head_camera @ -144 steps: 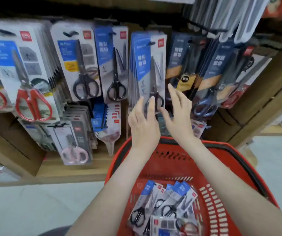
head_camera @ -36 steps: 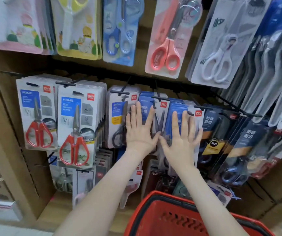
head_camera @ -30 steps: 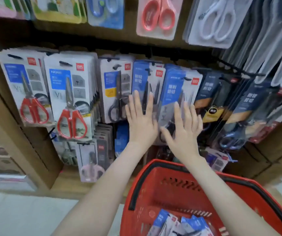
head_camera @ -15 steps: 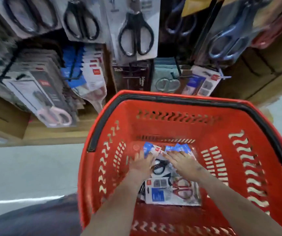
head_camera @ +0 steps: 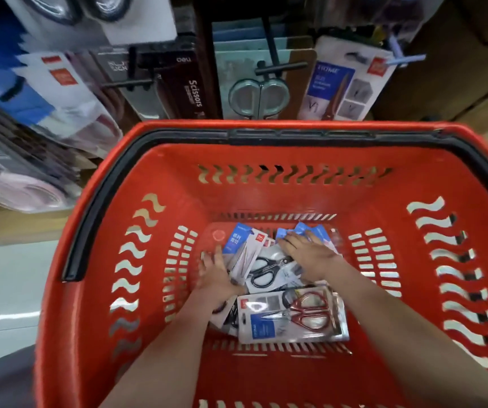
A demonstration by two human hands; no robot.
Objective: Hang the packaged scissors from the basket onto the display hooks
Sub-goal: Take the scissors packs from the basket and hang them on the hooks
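The red basket (head_camera: 154, 184) with a black handle fills the view below me. Several packaged scissors lie on its bottom: a blue-topped pack (head_camera: 238, 242), a black-handled pair (head_camera: 263, 273) and a red-handled pair (head_camera: 307, 310) nearest me. My left hand (head_camera: 214, 276), blurred, reaches down with its fingers fairly straight along the left edge of the blue-topped pack. My right hand (head_camera: 310, 254) lies flat with spread fingers on the packs at the far right of the pile. Above the basket, black display hooks (head_camera: 269, 42) carry hanging scissor packs (head_camera: 254, 92).
More hung packs crowd the upper left (head_camera: 60, 92), blurred. A wooden shelf board (head_camera: 16, 222) runs under them and a wooden side panel (head_camera: 457, 69) stands at the upper right. Pale floor (head_camera: 4, 290) shows to the left of the basket.
My hands left the hanging packs and dropped into the basket as my view tilted down. Since half a second ago the left hand has slid to the pile's left edge.
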